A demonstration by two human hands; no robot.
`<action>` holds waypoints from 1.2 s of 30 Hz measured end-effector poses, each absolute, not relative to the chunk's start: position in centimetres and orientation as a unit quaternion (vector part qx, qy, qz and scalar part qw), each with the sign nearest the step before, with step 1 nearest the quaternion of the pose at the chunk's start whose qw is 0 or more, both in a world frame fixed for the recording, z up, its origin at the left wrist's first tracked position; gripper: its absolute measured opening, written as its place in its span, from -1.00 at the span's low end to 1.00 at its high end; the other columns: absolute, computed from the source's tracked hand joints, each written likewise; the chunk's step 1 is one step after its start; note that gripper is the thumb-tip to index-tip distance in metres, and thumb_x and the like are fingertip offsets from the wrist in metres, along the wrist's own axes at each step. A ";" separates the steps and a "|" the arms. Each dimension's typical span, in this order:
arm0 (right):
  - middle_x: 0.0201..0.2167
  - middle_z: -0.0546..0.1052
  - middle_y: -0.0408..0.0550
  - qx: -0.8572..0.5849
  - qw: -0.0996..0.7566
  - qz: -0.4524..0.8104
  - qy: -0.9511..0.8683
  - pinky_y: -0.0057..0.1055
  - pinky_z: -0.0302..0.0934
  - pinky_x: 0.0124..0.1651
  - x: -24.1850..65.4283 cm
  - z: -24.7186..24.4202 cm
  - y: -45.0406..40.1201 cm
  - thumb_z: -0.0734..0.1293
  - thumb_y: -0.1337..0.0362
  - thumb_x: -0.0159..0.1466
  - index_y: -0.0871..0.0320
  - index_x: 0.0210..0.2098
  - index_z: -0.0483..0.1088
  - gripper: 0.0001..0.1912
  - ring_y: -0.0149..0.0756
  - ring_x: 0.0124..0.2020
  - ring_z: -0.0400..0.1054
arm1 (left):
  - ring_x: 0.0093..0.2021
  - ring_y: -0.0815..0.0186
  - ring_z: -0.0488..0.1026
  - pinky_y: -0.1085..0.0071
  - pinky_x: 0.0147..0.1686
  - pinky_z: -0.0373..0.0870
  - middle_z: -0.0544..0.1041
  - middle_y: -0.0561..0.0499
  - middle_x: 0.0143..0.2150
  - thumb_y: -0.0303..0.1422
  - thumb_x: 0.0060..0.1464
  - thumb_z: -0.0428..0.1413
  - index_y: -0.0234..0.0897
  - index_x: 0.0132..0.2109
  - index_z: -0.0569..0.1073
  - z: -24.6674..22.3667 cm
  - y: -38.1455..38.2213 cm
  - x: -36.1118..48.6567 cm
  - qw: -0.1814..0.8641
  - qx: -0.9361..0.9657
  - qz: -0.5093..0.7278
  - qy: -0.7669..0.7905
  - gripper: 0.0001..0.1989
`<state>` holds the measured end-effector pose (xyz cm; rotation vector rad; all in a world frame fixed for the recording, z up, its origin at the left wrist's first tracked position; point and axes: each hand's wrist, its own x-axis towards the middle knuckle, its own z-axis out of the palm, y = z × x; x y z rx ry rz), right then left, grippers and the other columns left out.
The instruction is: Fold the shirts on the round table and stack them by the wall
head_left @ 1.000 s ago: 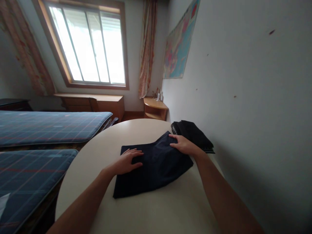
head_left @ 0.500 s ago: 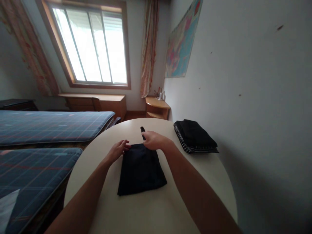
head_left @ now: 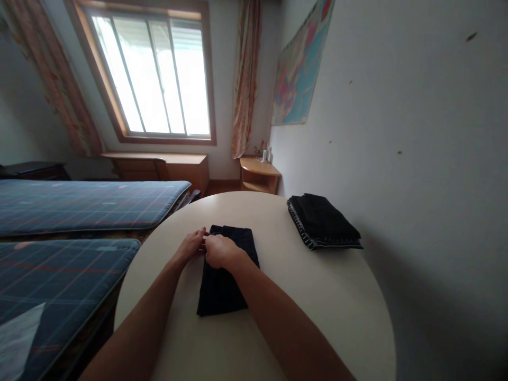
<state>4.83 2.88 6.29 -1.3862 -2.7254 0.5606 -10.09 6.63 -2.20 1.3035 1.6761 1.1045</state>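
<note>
A dark, folded cloth [head_left: 222, 291] lies flat on the round pale table [head_left: 317, 307]. At its upper left edge, my left hand [head_left: 192, 245] rests with its fingers bent and partly spread, the fingertips by the cloth's border. Closed over the upper left part of the cloth is my right hand [head_left: 220, 251]; its fingertips meet those of the left hand, and what they pinch is mostly hidden under the hand. My right forearm covers the cloth's lower right side.
A folded black cloth stack [head_left: 323, 222] with a white-stitched edge sits at the table's right, near the wall. Two plaid mattresses [head_left: 91, 206] stand left of the table. Beyond it are a corner shelf [head_left: 260, 167] and a wooden desk [head_left: 182, 159].
My right hand has moved left and down, bringing the right part of the cloth over, so the cloth is narrower. The strip that stuck up beyond its top edge no longer shows.
</note>
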 end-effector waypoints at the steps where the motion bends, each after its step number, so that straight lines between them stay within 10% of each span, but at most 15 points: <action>1: 0.04 0.54 0.23 -0.436 0.019 0.176 -0.882 -0.28 0.33 0.06 4.6 6.0 2.8 0.32 0.38 0.22 0.24 0.02 0.46 -0.63 -0.05 0.09 0.43 | -0.40 0.15 0.52 0.33 -0.46 0.40 0.55 -0.07 -0.46 0.18 0.00 0.02 -0.32 -0.30 0.51 -2.4 6.8 -10.2 0.343 0.526 0.427 0.651 -0.40; 8: 0.15 0.40 0.46 -0.417 0.084 0.211 -0.880 -0.08 0.29 0.11 5.0 2.6 2.5 0.25 0.23 0.29 0.48 0.29 0.11 -0.34 0.10 0.14 0.38 | -0.41 0.16 0.49 0.35 -0.45 0.36 0.52 -0.01 -0.51 0.08 -0.02 0.04 -0.33 -0.23 0.52 -3.3 7.6 -10.8 0.303 0.562 0.407 0.654 -0.47; 13: 0.12 0.50 0.12 -0.387 0.163 0.241 -0.875 -0.23 0.22 0.18 8.5 2.3 2.9 0.18 0.22 0.36 0.18 0.20 0.33 -0.56 -0.11 0.15 0.38 | -0.36 0.18 0.53 0.37 -0.38 0.39 0.58 -0.04 -0.39 -0.06 0.00 0.15 -0.38 0.10 0.41 -4.1 7.6 -10.4 0.277 0.570 0.389 0.668 -0.39; 19: 0.41 0.09 0.17 -0.421 0.164 0.155 -0.878 0.01 -0.21 0.40 12.2 -0.3 2.8 0.16 -0.16 0.35 0.18 0.36 0.16 -0.25 0.06 0.43 -0.15 | -0.06 0.09 0.54 0.22 -0.04 0.44 0.54 -0.24 0.00 -0.23 0.10 0.16 -0.35 0.26 0.27 -4.4 7.0 -9.1 0.143 0.612 0.351 0.694 -0.38; 24: 0.44 0.01 0.13 -0.419 0.138 0.111 -0.890 0.03 -0.37 0.42 12.5 -2.3 2.0 0.12 -0.24 0.33 0.11 0.39 0.09 -0.19 0.05 0.46 -0.25 | 0.32 -0.04 0.24 0.06 0.27 0.20 0.22 -0.27 0.34 -0.27 0.17 0.09 -0.25 0.24 0.38 -5.2 6.5 -6.9 0.053 0.680 0.335 0.650 -0.51; 36: 0.44 0.03 0.05 -0.429 0.121 0.113 -0.888 0.05 -0.37 0.42 18.0 -2.1 2.3 0.18 -0.21 0.31 0.04 0.36 0.14 -0.25 0.01 0.46 -0.24 | 0.47 0.05 -0.15 0.03 0.38 -0.05 0.02 -0.08 0.47 -0.17 0.32 -0.11 -0.22 0.34 0.28 -3.9 4.2 -1.5 0.080 0.751 0.337 0.562 -0.49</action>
